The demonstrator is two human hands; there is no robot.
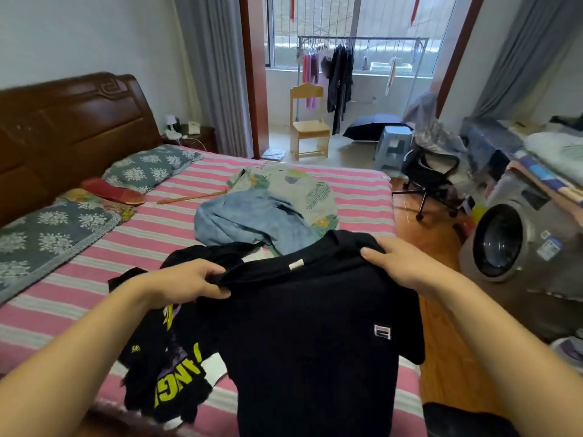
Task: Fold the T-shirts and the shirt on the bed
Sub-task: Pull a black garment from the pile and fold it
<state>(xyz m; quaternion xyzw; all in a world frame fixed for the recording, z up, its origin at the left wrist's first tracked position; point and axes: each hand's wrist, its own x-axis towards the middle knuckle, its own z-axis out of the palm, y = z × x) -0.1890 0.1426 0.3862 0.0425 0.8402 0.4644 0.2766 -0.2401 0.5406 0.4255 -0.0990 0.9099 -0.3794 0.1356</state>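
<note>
Now two hands, left and right, grip one black T-shirt by its shoulders.

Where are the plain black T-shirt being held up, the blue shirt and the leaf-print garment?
plain black T-shirt (pixel 309 335): head view, chest.
blue shirt (pixel 252 219): head view, crumpled middle.
leaf-print garment (pixel 303 184): head view, upper part.

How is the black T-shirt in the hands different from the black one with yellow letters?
The plain black T-shirt is held up by the shoulders, left hand and right hand each gripping it; the printed black T-shirt lies crumpled on the bed. The plain one shows only a small white patch; the printed one has big yellow letters. Both are black and unfolded.
</note>
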